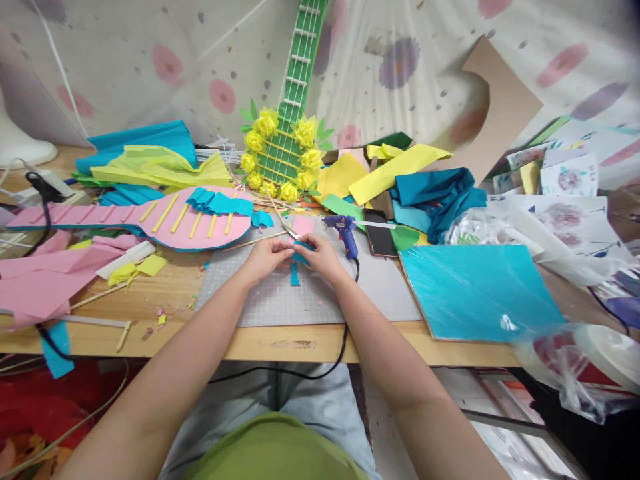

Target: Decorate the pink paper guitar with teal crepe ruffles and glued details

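Observation:
Both hands meet over the grey cutting mat (pixel 260 300). My right hand (pixel 320 257) pinches a small piece of blue paper (pixel 302 252). Close beside it, my left hand (pixel 269 259) has its fingertips pressed together at the paper's left side; what they grip is too small to tell. A blue strip (pixel 295 275) lies on the mat just below the fingers. Scissors (pixel 290 230) rest behind the hands, near a pink paper square (pixel 304 225). The blue glue gun (pixel 345 235) lies right of my right hand.
A pink guitar shape (pixel 185 223) with blue ruffles lies at the left. Behind stands a green guitar (pixel 283 143) with yellow flowers. A phone (pixel 380 233) and a blue sheet (pixel 480 290) are at the right. A black cable (pixel 344 340) runs over the table's front edge.

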The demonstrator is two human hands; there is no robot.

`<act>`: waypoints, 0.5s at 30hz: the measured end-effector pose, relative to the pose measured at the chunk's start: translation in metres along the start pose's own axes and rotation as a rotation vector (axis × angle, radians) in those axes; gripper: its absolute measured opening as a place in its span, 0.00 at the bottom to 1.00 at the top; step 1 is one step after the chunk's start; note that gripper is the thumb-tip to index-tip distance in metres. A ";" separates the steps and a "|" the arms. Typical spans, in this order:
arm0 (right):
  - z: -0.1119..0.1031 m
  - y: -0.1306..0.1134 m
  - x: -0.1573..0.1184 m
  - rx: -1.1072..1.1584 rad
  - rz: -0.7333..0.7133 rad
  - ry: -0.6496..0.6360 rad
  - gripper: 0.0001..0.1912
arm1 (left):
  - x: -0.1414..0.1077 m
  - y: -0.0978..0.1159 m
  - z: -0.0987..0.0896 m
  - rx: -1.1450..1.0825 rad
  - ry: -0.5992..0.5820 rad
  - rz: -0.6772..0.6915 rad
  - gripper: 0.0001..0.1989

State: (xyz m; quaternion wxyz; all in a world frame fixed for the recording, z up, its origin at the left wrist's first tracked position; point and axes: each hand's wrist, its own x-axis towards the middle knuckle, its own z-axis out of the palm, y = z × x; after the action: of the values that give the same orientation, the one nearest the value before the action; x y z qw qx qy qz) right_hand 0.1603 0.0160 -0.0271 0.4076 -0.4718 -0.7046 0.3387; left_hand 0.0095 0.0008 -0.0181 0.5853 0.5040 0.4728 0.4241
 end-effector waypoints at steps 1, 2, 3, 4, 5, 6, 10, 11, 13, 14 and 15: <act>0.001 0.000 0.000 0.007 -0.010 0.010 0.08 | 0.000 0.000 0.000 -0.001 -0.005 -0.005 0.18; 0.001 0.000 0.001 0.008 -0.023 0.023 0.07 | 0.000 0.000 0.001 -0.004 -0.012 -0.010 0.18; 0.002 0.000 0.001 0.000 -0.037 0.041 0.07 | -0.001 0.000 0.001 -0.007 -0.019 -0.016 0.18; 0.002 0.000 0.000 -0.011 -0.053 0.061 0.07 | -0.001 0.000 0.001 -0.010 -0.026 -0.022 0.18; 0.003 0.000 0.000 -0.022 -0.070 0.080 0.06 | -0.001 0.000 0.002 -0.017 -0.032 -0.027 0.18; 0.003 0.000 -0.001 -0.029 -0.090 0.096 0.06 | -0.002 0.000 0.002 -0.027 -0.035 -0.030 0.17; 0.002 -0.003 -0.003 -0.022 -0.196 0.128 0.05 | -0.003 0.002 0.005 -0.120 -0.021 -0.039 0.14; 0.001 -0.004 -0.003 -0.023 -0.223 0.128 0.04 | -0.004 0.003 0.005 -0.147 -0.019 -0.043 0.13; 0.000 -0.006 -0.003 -0.034 -0.259 0.116 0.04 | -0.004 0.004 0.005 -0.191 -0.030 -0.054 0.11; -0.001 -0.007 -0.003 -0.040 -0.269 0.104 0.04 | -0.005 0.005 0.004 -0.209 -0.040 -0.061 0.10; -0.003 -0.008 -0.003 -0.043 -0.277 0.088 0.04 | -0.005 0.006 0.003 -0.224 -0.051 -0.068 0.10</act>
State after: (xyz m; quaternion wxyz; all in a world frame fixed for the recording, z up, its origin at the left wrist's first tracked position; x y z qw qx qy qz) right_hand 0.1603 0.0111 -0.0198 0.4710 -0.3932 -0.7513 0.2431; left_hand 0.0117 -0.0037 -0.0113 0.6640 0.4297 0.4240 0.4412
